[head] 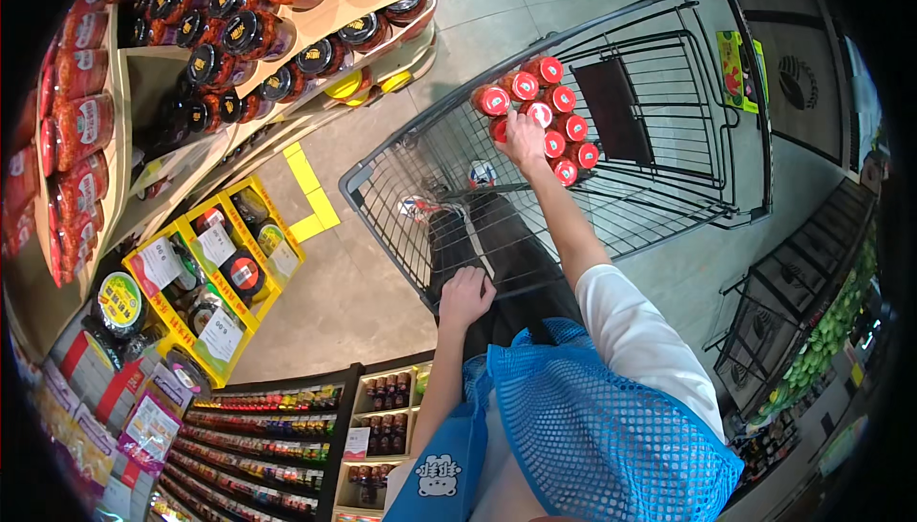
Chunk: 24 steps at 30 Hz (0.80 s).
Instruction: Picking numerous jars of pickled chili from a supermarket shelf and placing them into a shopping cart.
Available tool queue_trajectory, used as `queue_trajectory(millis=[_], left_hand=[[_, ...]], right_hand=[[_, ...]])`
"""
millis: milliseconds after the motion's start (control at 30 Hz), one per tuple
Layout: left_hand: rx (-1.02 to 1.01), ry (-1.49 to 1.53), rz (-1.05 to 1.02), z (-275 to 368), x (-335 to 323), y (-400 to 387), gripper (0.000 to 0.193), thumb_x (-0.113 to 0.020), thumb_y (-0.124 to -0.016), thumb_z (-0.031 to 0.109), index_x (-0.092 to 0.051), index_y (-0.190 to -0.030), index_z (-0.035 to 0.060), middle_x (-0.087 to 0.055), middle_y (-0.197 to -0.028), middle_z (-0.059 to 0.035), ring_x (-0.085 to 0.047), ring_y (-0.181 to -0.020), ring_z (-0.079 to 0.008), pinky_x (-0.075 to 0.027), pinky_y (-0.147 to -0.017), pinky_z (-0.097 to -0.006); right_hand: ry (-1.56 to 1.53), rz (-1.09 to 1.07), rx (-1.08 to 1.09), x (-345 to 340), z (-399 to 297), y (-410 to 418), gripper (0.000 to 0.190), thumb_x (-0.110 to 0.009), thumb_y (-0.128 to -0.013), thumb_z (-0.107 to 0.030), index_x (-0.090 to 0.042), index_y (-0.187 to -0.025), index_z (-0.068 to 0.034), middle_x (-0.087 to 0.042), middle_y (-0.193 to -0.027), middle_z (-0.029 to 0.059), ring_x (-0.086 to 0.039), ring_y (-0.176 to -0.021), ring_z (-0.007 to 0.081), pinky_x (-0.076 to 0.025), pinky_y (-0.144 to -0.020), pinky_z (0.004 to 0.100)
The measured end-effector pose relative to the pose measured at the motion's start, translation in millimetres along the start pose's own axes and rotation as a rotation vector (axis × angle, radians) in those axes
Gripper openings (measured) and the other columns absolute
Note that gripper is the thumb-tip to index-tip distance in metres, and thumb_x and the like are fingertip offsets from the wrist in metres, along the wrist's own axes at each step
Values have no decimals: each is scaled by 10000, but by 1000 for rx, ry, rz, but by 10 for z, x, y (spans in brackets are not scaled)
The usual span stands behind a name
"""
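Note:
Several glass jars with red lids (pixel 564 98) stand close together inside a wire shopping cart (pixel 731 214). My right hand (pixel 526 136) reaches over the cart's side, its fingers down on a red-lidded jar at the near left of the group; whether they grip it I cannot tell. The jar's lid is partly hidden by the fingers. My left hand (pixel 466 294) rests with curled fingers at the near rim of the cart, over my dark trousers. Its palm side is hidden, so a grip on the rim cannot be made out.
Tiered wooden shelves (pixel 337 17) at the upper left hold black-lidded jars (pixel 243 33) and more red jars. A yellow display box (pixel 215 271) of round packages stands below. Yellow tape (pixel 304 171) marks the floor. Dark racks (pixel 766 307) and green produce lie to the right.

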<state>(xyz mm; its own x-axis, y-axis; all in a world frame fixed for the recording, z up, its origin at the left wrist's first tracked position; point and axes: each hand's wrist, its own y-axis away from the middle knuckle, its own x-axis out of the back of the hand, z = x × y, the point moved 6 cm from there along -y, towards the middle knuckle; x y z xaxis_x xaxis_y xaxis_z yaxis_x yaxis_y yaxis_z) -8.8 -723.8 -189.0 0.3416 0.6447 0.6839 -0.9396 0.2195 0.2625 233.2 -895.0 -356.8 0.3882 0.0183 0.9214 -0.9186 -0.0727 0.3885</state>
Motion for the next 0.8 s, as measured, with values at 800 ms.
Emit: queue_trajectory(millis=[800], left_hand=[[-294, 100, 33, -236, 961, 647, 296, -579, -909, 239, -657, -1111, 38, -649, -1057, -181, -636, -993, -357, -522, -866, -439]], right_hand=[[-272, -611, 209, -1, -283, 2149, 497, -563, -904, -504, -702, -1128, -83, -679, -1136, 242, -644, -1079, 410, -507, -927, 499]])
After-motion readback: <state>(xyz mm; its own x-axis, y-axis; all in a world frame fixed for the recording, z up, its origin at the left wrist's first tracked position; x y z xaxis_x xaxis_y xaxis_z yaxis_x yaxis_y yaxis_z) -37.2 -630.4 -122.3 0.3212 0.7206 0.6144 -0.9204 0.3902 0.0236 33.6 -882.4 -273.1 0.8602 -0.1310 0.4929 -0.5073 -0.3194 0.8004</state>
